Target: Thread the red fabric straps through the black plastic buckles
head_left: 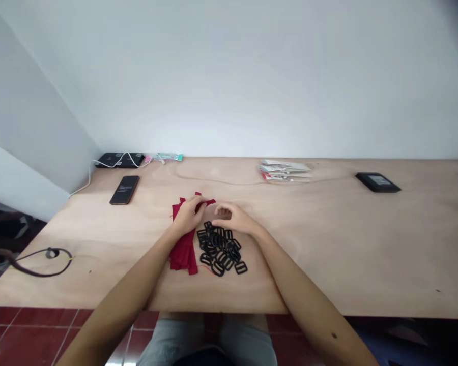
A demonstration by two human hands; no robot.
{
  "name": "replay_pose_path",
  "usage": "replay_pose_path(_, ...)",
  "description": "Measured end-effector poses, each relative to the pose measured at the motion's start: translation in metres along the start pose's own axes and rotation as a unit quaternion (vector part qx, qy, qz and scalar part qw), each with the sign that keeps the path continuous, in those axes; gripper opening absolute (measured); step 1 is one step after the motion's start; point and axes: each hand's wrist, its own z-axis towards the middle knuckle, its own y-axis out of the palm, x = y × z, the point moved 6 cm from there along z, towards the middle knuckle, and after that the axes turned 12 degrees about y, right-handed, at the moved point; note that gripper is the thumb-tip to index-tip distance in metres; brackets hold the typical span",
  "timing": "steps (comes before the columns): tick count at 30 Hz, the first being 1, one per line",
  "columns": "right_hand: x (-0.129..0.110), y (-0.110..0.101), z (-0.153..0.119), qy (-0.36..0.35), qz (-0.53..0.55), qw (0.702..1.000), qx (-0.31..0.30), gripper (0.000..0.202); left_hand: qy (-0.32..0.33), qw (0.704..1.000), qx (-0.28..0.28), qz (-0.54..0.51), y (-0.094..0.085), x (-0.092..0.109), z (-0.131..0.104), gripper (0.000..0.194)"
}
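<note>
My left hand (191,213) lies over the upper end of a pile of red fabric strips (183,254). Its fingers are closed on one red strip, whose end sticks out toward my right hand. Just to the right, my right hand (235,218) is held with curled fingers and the thumb apart from them, and nothing shows in the gap. Right below it, a heap of black strap buckles (219,244) lies beside the strips. Both loop-shaped and slider-shaped pieces are among them. The fingertips of my left hand are partly hidden.
A phone (124,190) lies to the left, with black boxes (118,160) and a white cable behind it. Packaged items (286,171) sit near the wall. A black device (377,182) is at the right. A black cable loop (41,274) hangs over the left edge.
</note>
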Motion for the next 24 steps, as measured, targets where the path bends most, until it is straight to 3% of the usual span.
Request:
replay_pose_path(5, -0.005, 0.01, -0.007, -0.037, -0.107, 0.992, -0.047, 0.027, -0.03, 0.999, 0.025, -0.013, -0.001, -0.008, -0.002, 0.018)
replay_pose_path(10, -0.004, 0.009, -0.004, -0.024, -0.074, 0.995, -0.058, 0.017, -0.038, 0.999, 0.029, -0.018, 0.0, -0.013, -0.003, 0.019)
replay_pose_path(13, -0.003, 0.01, -0.002, 0.001, 0.008, 0.997, -0.076, 0.019, -0.042, 0.998, 0.026, -0.028, 0.001, -0.014, -0.003, 0.02)
replay_pose_path(15, 0.0, 0.008, 0.001, 0.028, 0.092, 0.994, -0.058, 0.026, -0.037, 0.998, 0.024, -0.034, 0.0, -0.013, -0.003, 0.02)
replay_pose_path(20, 0.015, -0.008, 0.006, 0.073, 0.265, 0.958, 0.086, 0.035, 0.009, 0.999, -0.017, -0.036, 0.0, -0.003, -0.002, 0.019)
replay_pose_path(24, 0.018, -0.007, 0.007, 0.086, 0.29, 0.95, 0.078, 0.035, 0.032, 0.998, -0.043, -0.041, 0.001, 0.002, -0.001, 0.021)
